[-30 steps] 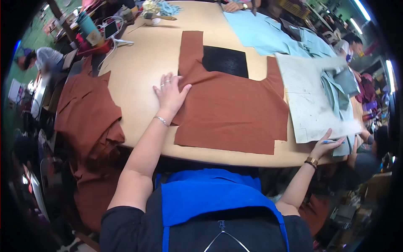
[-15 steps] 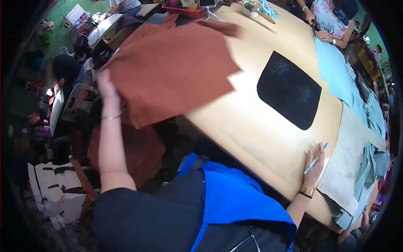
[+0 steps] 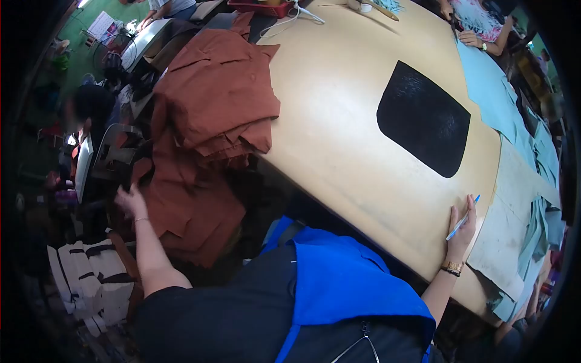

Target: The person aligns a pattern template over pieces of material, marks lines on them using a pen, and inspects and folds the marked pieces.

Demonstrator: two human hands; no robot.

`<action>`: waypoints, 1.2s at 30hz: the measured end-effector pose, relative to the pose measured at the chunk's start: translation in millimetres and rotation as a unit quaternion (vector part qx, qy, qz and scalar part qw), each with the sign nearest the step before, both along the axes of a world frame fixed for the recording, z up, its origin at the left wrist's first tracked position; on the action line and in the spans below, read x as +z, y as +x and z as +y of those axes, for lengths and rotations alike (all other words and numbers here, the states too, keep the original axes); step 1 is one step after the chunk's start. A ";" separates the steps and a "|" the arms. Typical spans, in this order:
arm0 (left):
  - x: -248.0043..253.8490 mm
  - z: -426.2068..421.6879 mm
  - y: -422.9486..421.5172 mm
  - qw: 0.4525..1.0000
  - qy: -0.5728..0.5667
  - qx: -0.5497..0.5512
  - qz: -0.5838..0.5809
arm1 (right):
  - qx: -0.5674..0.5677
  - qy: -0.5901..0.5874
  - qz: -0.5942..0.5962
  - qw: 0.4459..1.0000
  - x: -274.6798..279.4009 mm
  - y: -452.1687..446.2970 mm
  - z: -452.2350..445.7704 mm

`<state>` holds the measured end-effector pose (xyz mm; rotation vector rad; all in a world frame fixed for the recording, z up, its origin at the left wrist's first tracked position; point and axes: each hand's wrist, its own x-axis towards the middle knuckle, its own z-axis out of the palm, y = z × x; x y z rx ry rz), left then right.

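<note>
My left hand (image 3: 131, 203) is off the table's left side, fingers apart and nothing seen in it. Beside it hangs a lower heap of reddish-brown leather sheets (image 3: 190, 209). Above that, a pile of similar brown leather (image 3: 218, 91) lies folded over the table's left end. My right hand (image 3: 463, 227) rests at the table's near right, a blue-and-white pen (image 3: 462, 219) held between its fingers. Further in on the tabletop lies a black panel (image 3: 423, 118) with rounded corners, apart from both hands.
Light blue leather (image 3: 493, 91) and a pale grey sheet (image 3: 514, 206) cover the table's (image 3: 327, 121) right side. Across it, another person's hands (image 3: 469, 37) work at the blue leather. A red tray (image 3: 260, 7) and a brush handle (image 3: 384, 10) are at the far edge. Stacked white pieces (image 3: 91, 275) stand lower left.
The brown leather sheet that my left hand held spread over the table now lies folded on the pile at left. My left hand has let go and moved down. The right hand keeps the pen.
</note>
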<state>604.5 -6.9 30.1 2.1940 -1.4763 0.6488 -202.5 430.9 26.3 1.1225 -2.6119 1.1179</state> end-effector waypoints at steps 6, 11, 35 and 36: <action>50.2 -1.1 -316.6 0.837 0.067 -0.543 0.000 | -0.005 0.013 0.016 1.000 2.5 4.1 -0.1; 50.6 -16.3 -373.1 0.801 0.103 -0.585 0.066 | -0.009 0.019 0.037 0.999 0.4 0.7 2.4; 40.0 180.5 -529.8 0.488 0.317 -0.813 -0.011 | -0.118 -0.165 0.010 0.979 0.9 -2.7 6.6; 37.1 184.1 -526.0 0.498 0.276 -0.822 -0.011 | -0.107 -0.154 0.023 0.982 6.5 -0.3 4.4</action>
